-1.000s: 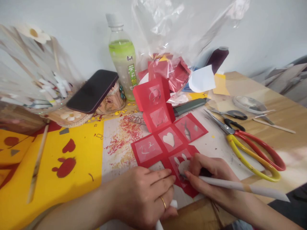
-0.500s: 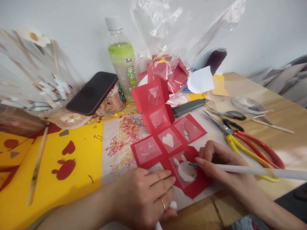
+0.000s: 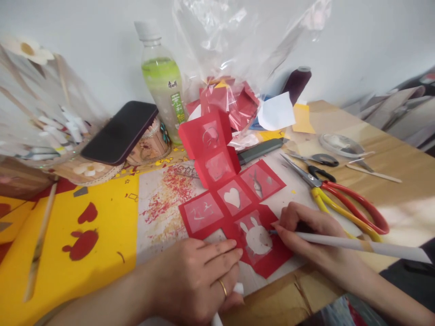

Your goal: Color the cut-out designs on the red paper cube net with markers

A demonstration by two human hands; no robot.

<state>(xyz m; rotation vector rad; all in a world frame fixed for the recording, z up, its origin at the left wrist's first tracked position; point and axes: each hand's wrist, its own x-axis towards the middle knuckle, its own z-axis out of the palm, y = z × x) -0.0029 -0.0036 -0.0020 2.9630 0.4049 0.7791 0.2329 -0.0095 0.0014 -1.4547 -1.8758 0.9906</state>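
Observation:
A red paper cut-out (image 3: 215, 233) of joined square panels lies unfolded on white paper, clear film over its cut windows. A heart, a rabbit head and other shapes show in the windows. My right hand (image 3: 309, 235) pinches a long white pen-like tool (image 3: 340, 241), its thin bluish tip at the right edge of the white rabbit head (image 3: 257, 237). Fingers together, my left hand (image 3: 200, 276) rests on the cut-out's lower left edge. Under its palm is a white stick-like thing (image 3: 239, 288), mostly hidden.
Scissors with red and yellow handles (image 3: 350, 199) lie right of the cut-out. Behind stand a green drink bottle (image 3: 161, 81), a phone (image 3: 120, 131) and a clear bag (image 3: 224, 50) with red scraps. Yellow paper (image 3: 112, 217) with red cut-outs lies at left.
The whole view has shifted, so things appear slightly further left. The tool's tip has moved slightly right relative to the rabbit head, from its face to its edge. My left hand stays put.

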